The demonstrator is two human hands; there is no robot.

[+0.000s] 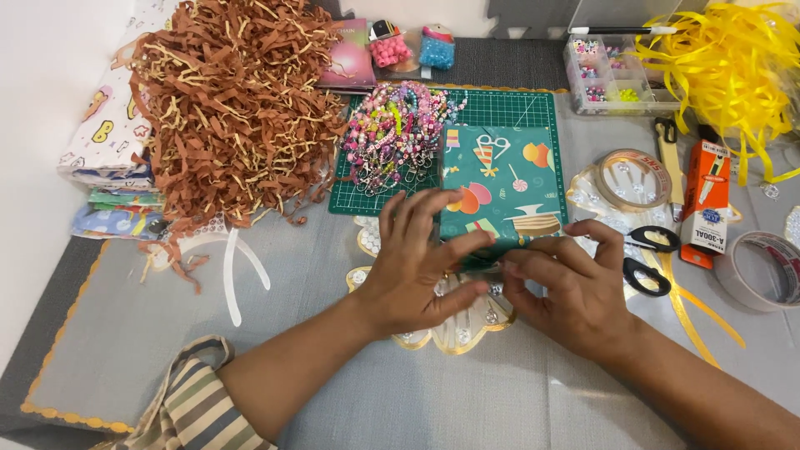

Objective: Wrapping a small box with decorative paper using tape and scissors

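A box wrapped in teal patterned gift paper (504,179) lies on a green cutting mat (500,110). My left hand (417,262) presses its fingers on the box's near left edge. At the near edge my right hand (575,283) pinches the paper fold between thumb and fingers. Under both hands lies a scalloped gold-trimmed doily (454,337).
A heap of brown shredded paper (233,108) fills the left. Beaded bracelets (392,133) lie on the mat. Black scissors (646,254), tape rolls (633,179) (762,271), an orange cutter box (704,204), a bead organiser (608,79) and yellow ribbon (733,58) crowd the right.
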